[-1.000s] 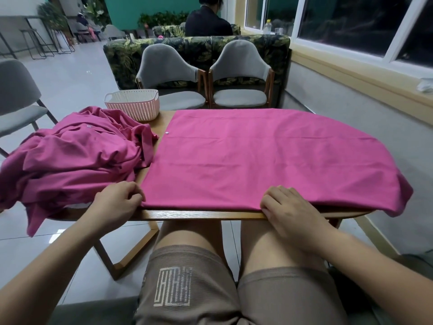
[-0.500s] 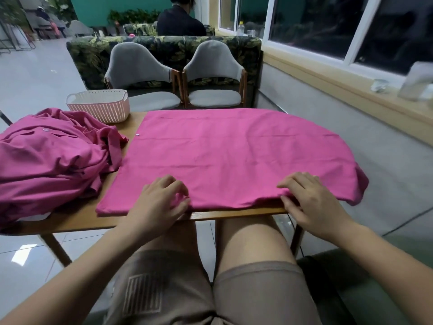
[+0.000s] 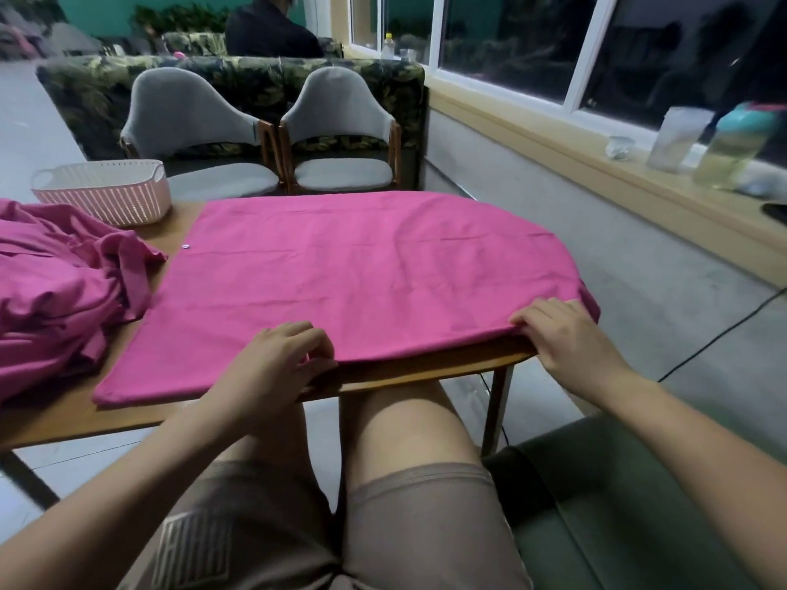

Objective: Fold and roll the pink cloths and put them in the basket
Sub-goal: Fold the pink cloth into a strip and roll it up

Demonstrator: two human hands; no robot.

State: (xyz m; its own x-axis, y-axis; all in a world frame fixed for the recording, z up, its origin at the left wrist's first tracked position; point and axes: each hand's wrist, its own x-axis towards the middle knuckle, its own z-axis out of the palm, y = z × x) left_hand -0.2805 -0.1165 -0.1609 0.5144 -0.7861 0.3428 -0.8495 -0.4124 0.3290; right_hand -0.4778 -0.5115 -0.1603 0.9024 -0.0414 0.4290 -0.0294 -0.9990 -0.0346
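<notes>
**While one cloth lies flat, both hands take its near hem**

Because a fold needs a smooth start, the spread cloth (image 3: pixel 362 274) lies flat over most of the table (image 3: pixel 426 370). Its near hem runs along the table's near edge and its right end droops over the right edge. The left hand (image 3: pixel 277 359) sits at the middle of that near edge, knuckles up, fingers curled, pinching the hem. The right hand (image 3: pixel 562 334) is at the near right corner, its bent fingers over the cloth and its thumb low by the wood, so it seems to grip the hem too. Both forearms reach in from below, wrists low. From here the hem looks ready to be lifted and carried toward the far edge. The heap of pink cloths (image 3: pixel 55 291) waits at the left edge, and the basket (image 3: pixel 102 193) stands at the far left corner.
</notes>
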